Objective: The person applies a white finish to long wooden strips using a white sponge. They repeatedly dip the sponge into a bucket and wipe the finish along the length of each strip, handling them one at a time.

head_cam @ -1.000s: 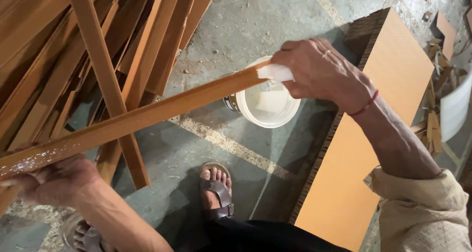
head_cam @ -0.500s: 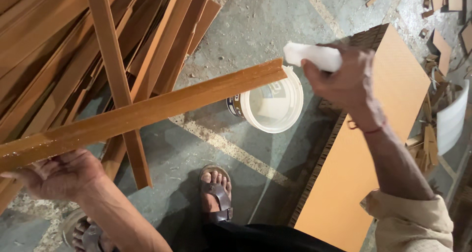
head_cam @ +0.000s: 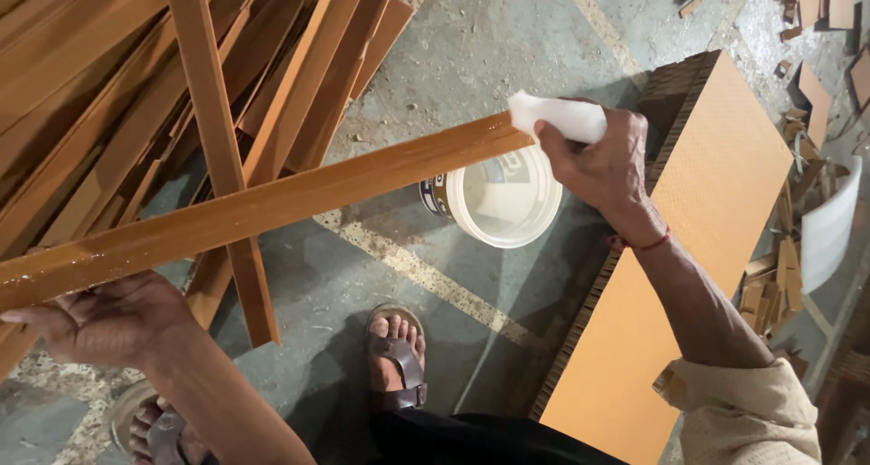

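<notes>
A person holds a long wooden strip across the floor and presses a white cloth pad to its far end.

The left hand supports the strip's near end from below, fingers curled under it. The right hand has its fingers closed around the pad, which touches the strip's tip. Just below those fingers stands an open white bucket; an orange board lies beside it, and stacked wooden strips lie beyond the left hand.
</notes>
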